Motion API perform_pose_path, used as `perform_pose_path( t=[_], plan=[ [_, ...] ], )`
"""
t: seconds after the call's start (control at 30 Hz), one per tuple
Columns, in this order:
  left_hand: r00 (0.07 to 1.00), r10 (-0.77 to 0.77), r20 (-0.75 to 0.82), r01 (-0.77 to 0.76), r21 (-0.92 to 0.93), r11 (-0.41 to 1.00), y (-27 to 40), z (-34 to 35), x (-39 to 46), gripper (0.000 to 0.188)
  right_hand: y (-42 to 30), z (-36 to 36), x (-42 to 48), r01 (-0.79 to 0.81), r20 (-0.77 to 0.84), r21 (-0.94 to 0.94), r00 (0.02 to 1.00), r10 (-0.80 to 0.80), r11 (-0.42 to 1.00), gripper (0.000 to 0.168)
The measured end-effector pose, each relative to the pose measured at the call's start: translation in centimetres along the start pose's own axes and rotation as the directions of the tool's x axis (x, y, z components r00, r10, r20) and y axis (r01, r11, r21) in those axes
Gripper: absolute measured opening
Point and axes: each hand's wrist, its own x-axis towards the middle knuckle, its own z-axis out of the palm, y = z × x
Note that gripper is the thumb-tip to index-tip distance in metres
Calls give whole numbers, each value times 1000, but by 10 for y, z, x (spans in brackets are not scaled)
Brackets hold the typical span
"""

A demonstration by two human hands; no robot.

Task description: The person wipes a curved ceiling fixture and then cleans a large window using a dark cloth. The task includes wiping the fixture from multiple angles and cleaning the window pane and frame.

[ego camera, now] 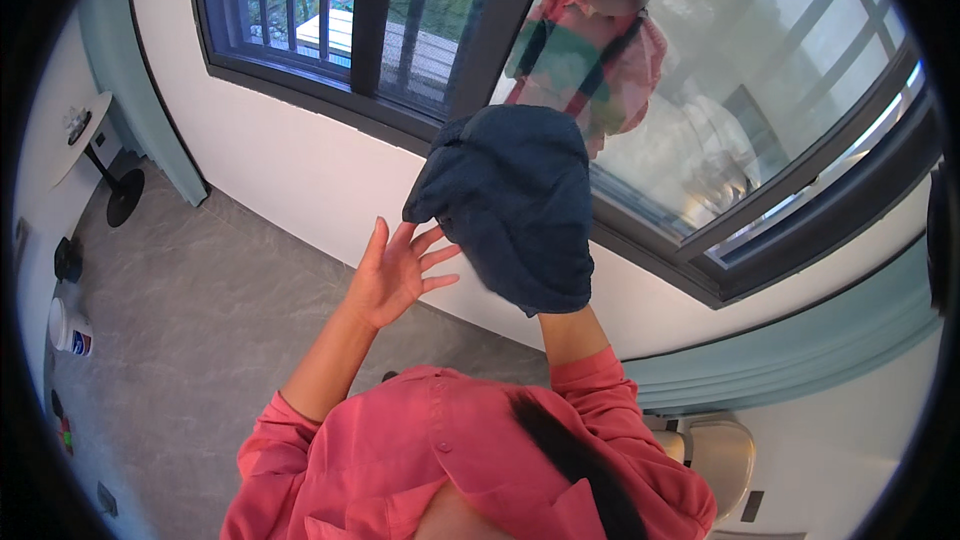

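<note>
A dark blue cloth [517, 202], folded and wrinkled, hangs in the air before the window and covers my right hand. Only the right forearm [574, 334] shows below its lower edge, so the fingers and their grip are hidden. My left hand [397, 274] is palm up with its fingers spread, just below the cloth's left corner. Its fingertips reach the cloth's edge and partly pass behind it; whether they touch it I cannot tell. Nothing lies in the left palm.
A dark-framed sliding window [480, 37] fills the wall ahead, its right glass pane [705, 90] reflecting a person. A round table [82, 135] and a white bucket [71, 330] stand at left. Curtains [787, 360] hang at right, near a beige chair [720, 457].
</note>
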Motion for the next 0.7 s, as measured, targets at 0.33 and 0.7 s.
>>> perform_pose_path(
  t=[0.33, 0.7],
  plan=[
    [996, 87, 25, -90, 209, 974, -52, 63, 36, 75, -38, 6, -33, -12, 34, -10, 999, 12, 1000, 61],
    [908, 325, -263, -196, 419, 887, -9, 97, 26, 54, -98, -36, -100, -300, -471, -162, 861, 194, 940, 74]
  ],
)
